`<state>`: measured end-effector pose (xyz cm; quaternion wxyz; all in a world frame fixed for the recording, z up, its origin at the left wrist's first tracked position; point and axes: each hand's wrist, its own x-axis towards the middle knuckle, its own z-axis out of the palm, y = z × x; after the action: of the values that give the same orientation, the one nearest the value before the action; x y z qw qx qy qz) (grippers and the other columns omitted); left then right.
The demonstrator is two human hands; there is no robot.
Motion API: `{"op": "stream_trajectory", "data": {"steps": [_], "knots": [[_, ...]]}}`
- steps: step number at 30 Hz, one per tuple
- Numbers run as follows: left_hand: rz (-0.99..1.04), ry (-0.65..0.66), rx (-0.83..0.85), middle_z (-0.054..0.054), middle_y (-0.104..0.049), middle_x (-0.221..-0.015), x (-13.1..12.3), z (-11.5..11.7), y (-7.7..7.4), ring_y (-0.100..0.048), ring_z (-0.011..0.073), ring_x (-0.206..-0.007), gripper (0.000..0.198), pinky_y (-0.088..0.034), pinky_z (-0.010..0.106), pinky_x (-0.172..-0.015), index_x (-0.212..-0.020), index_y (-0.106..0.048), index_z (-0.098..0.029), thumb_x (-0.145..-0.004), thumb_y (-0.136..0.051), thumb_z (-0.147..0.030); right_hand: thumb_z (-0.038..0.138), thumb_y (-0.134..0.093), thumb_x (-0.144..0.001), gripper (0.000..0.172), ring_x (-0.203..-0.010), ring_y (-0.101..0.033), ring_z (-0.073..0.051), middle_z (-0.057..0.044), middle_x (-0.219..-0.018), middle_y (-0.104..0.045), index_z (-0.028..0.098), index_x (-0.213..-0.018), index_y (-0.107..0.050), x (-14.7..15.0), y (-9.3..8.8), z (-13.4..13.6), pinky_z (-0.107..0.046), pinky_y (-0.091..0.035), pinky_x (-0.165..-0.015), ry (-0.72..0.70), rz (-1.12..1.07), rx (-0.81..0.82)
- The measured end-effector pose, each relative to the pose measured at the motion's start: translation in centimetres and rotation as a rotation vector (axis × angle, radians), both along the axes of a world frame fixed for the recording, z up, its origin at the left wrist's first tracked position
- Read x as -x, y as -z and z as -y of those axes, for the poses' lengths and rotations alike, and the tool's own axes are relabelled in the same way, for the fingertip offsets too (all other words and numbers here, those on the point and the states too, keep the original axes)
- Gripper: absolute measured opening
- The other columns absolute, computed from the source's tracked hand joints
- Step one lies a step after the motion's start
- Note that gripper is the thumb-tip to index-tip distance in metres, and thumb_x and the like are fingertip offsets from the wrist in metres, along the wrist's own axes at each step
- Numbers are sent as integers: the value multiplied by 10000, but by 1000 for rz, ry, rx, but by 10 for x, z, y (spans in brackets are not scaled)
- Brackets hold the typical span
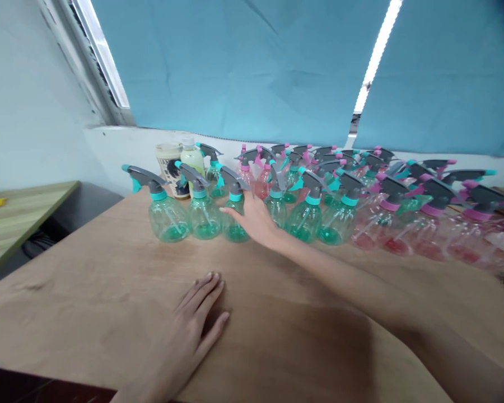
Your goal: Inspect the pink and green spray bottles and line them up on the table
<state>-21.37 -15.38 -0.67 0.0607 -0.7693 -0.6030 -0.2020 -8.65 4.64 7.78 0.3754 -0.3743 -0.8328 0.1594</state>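
Observation:
My left hand (191, 322) lies flat on the wooden table (88, 302), fingers stretched out and holding nothing. Farther back, my right hand (258, 219) reaches into a front row of clear green spray bottles. It grips the third green spray bottle (235, 229) from the left, thumb across the front; the other fingers are mostly hidden behind it. Left of that bottle stand a second green spray bottle (204, 217) and, at the row's end, another spray bottle (168, 218). On the other side of my hand is a further green spray bottle (304, 219). All have grey and teal trigger heads.
Several pink spray bottles (388, 226) stand to the right, with more bottles packed behind. A printed cup (170, 168) and a pale green capped bottle (190, 157) stand at the back left. Blue curtain (243, 73) hangs behind. A second table (29, 207) is at left.

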Motion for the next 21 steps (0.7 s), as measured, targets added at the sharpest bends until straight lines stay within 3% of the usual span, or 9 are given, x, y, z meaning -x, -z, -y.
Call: {"op": "stream_trajectory", "data": {"steps": [7, 10, 13, 16, 21], "knots": [[22, 21, -6, 82, -461, -1435, 1, 2, -1, -434, 277, -1302, 451, -368, 493, -1052, -1387, -415, -212, -978, -432, -402, 460, -607, -842, 635, -1153, -569, -310, -219, -1217, -602, 45, -1292, -437, -31, -4, 7, -428, -470, -924, -40, -18, -8], [114, -72, 35, 69, -520, -1376, 0, -6, -9, -500, 265, -1244, 412, -411, 452, -1015, -1336, -457, -231, -979, -405, -429, 430, -614, -845, 536, -1068, -618, -256, -162, -1170, -645, 93, -1247, -501, -52, -7, 8, -384, -496, -876, -53, -29, -28], [201, -303, 105, 52, -678, -1091, -3, -31, -28, -675, 230, -955, 399, -524, 360, -820, -1258, -498, -213, -956, -404, -456, 388, -610, -853, 319, -833, -675, -180, -76, -961, -713, 148, -1065, -614, -75, -10, 9, -315, -520, -756, -47, -31, -25], [182, -371, 122, 7, -698, -846, -10, -65, -55, -695, 230, -716, 526, -515, 324, -635, -1347, -406, -193, -929, -452, -510, 363, -592, -863, 233, -699, -664, -165, -50, -860, -715, 161, -970, -636, -94, -15, 12, -314, -509, -688, 16, -21, -21], [117, -480, 139, 34, -701, -794, -25, -109, -86, -690, 293, -812, 709, -462, 310, -612, -1428, -281, -148, -901, -494, -571, 351, -614, -837, 238, -904, -663, -262, -115, -953, -700, 132, -929, -633, -107, -14, 13, -387, -495, -783, 142, 23, -17]]}}
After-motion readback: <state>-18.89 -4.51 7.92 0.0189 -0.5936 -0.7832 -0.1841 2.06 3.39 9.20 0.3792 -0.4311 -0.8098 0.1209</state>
